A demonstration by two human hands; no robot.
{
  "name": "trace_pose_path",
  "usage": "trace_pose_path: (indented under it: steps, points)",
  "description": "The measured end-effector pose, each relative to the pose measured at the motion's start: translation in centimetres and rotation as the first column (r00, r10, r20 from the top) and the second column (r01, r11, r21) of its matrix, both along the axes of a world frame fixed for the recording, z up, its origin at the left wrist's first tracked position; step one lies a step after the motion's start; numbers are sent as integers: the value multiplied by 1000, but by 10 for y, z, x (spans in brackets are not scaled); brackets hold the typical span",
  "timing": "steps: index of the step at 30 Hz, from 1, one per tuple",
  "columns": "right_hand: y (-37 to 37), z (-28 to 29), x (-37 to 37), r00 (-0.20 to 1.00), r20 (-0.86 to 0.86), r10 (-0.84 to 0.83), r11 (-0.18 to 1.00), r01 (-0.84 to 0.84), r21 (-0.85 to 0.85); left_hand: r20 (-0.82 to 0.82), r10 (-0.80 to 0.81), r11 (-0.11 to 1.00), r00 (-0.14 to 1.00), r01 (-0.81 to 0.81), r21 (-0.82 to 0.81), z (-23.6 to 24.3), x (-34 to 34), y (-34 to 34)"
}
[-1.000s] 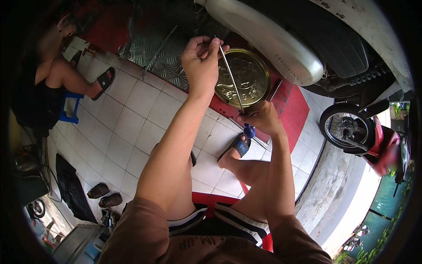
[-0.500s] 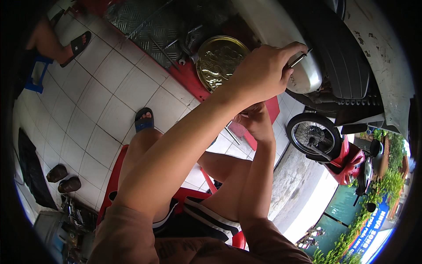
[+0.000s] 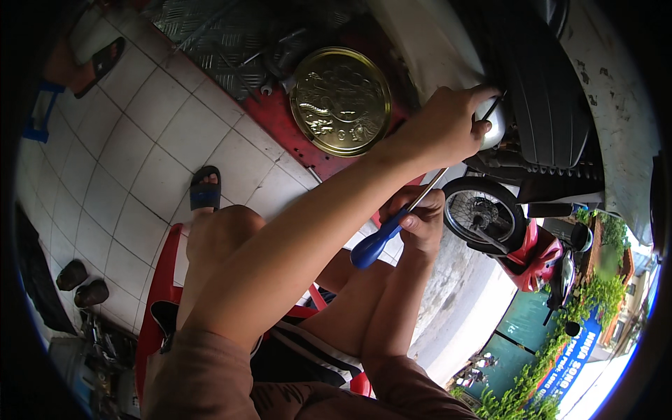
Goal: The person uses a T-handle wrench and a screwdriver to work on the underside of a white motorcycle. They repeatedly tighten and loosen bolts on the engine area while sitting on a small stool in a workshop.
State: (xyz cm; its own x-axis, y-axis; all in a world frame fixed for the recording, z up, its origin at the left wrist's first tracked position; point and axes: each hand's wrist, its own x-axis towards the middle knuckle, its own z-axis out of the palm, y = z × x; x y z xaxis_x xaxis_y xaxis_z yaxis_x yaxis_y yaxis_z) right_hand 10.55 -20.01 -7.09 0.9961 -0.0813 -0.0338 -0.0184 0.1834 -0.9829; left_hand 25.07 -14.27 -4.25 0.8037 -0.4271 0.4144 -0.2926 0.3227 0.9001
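A screwdriver (image 3: 381, 236) with a blue handle and long metal shaft slants up to the right. My right hand (image 3: 422, 217) is closed round it where the handle meets the shaft. Farther up, my left hand (image 3: 455, 129) has thumb and forefinger closed about the shaft near its dark tip. The shaft's middle passes behind this hand. That tip lies beside the silver rounded part (image 3: 494, 127) of a motorbike, close to a ribbed black panel (image 3: 542, 105). Whether the tip touches anything I cannot tell.
An embossed gold round tray (image 3: 341, 101) lies on a red platform (image 3: 269, 119) with wrenches (image 3: 266, 89) beside it. A red motorbike (image 3: 528, 255) stands at the right. Another person's sandalled foot (image 3: 98, 66) and a blue stool (image 3: 42, 112) are at far left.
The blue handle has come into sight below my left forearm, with my right hand round its upper end. My view has shifted a little, and my left hand sits slightly lower and farther right.
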Motion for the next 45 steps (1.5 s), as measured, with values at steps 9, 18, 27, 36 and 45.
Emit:
trace_pose_path:
  steps: [9,18,27,36,45]
  points:
    - [2,6,0,997,81,-2,998,-4,70,-40,-25,996,999,22,-82,0,3,-2]
    - [22,6,12,963,269,27,924,-127,362,-182,-168,985,969,172,7,12,7,8]
    - [25,3,14,946,321,47,886,-188,423,-197,-213,975,957,221,23,16,7,15]
    - [25,8,22,912,400,95,864,-275,421,-153,-155,988,976,155,-11,12,5,8]
    - [55,13,27,928,372,-18,836,-190,514,-211,-102,955,972,155,255,5,13,14]
